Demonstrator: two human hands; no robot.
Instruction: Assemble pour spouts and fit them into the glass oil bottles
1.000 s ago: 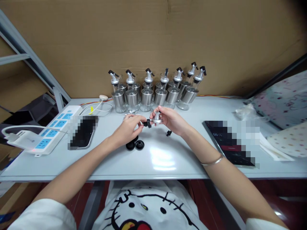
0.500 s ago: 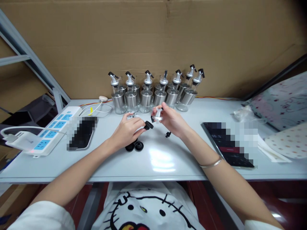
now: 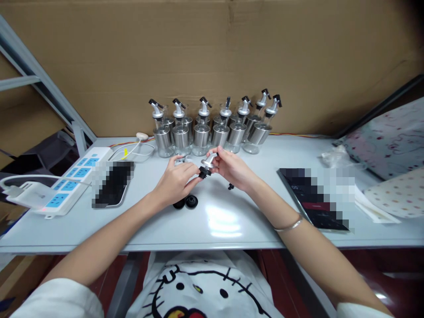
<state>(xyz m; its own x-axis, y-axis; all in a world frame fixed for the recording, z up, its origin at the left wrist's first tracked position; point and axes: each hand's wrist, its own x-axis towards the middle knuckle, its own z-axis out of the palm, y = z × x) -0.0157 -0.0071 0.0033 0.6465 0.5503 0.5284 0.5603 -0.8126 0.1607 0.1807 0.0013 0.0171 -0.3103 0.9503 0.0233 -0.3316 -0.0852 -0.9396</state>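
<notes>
My left hand (image 3: 179,180) is closed on a black ribbed stopper (image 3: 203,172), gripped between thumb and fingers. In my right hand (image 3: 232,168) is a silver pourer top (image 3: 208,162), its round base set against the upper side of the stopper. Whether the two are joined I cannot tell. Another silver piece (image 3: 182,160) shows by my left fingers, partly hidden. Below my left hand lie black stoppers (image 3: 191,202) on the table. A small black part (image 3: 231,187) rests under my right wrist.
Several glass and steel bottles (image 3: 201,134), some with pourer tops, stand along the cardboard backing. To the left are a power strip (image 3: 71,181) and a phone (image 3: 114,184). A second phone (image 3: 313,198) lies to the right, near a clear plastic bag (image 3: 339,157).
My right hand has moved left and slightly down, bringing the silver pourer top onto the black stopper. My left hand has stayed nearly still, still holding the stopper.
</notes>
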